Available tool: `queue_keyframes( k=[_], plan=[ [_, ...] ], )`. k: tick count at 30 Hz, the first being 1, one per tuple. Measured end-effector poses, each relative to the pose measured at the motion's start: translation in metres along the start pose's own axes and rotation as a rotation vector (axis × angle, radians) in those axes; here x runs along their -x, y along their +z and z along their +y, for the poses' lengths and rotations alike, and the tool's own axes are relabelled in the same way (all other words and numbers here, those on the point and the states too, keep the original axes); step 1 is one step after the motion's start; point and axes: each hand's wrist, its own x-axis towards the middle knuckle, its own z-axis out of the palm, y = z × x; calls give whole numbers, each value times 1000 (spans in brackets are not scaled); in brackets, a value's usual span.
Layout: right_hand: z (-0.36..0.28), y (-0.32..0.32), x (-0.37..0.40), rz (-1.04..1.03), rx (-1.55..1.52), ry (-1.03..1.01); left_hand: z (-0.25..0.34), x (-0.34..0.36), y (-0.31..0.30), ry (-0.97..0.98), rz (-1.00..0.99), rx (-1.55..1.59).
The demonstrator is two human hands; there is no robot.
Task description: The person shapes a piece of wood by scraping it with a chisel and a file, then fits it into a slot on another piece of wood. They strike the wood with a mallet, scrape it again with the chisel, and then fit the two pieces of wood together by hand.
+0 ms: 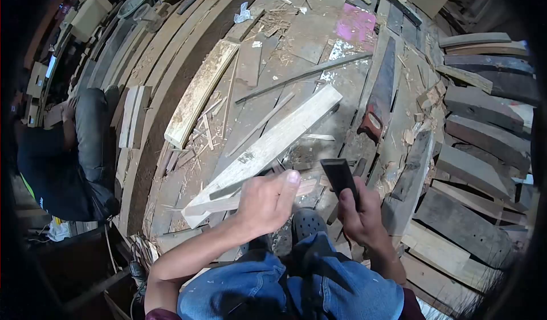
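Pale, long plank gripped in left hand; dark tool in right hand.

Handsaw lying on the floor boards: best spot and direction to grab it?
Take the handsaw by its reddish handle, the end nearest the right hand. Come from above on the near side: it lies flat, its dark blade running away from the person, so the handle is likely the only safe grip.

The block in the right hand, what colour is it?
Black, seen best in the head view: the block in the right hand.
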Motion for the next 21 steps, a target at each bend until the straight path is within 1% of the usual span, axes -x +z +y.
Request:
queue_keyframes(
  k=[3,6,7,10,11,14,15,18,21],
  plan=[
    [-15,6,4,-8,33,-35,5,0,2,-77,37,46],
    [-19,10,1,-28,51,-58,12,-1,0,-141,-33,127],
    [-19,11,1,-24,45,-49,11,1,4,-106,-5,128],
    [-16,11,2,-37,96,-84,16,1,2,-178,-65,134],
    [-17,11,3,-60,108,-82,15,3,4,-149,-51,124],
    [-19,10,2,-68,131,-86,16,1,6,-172,-71,122],
    [-23,8,1,-59,199,-110,19,1,5,-156,-62,169],
    [-20,7,1,-45,291,-202,19,0,8,-152,-44,153],
    [-24,6,2,-10,249,-94,22,-2,6,-234,-85,184]
  ],
)
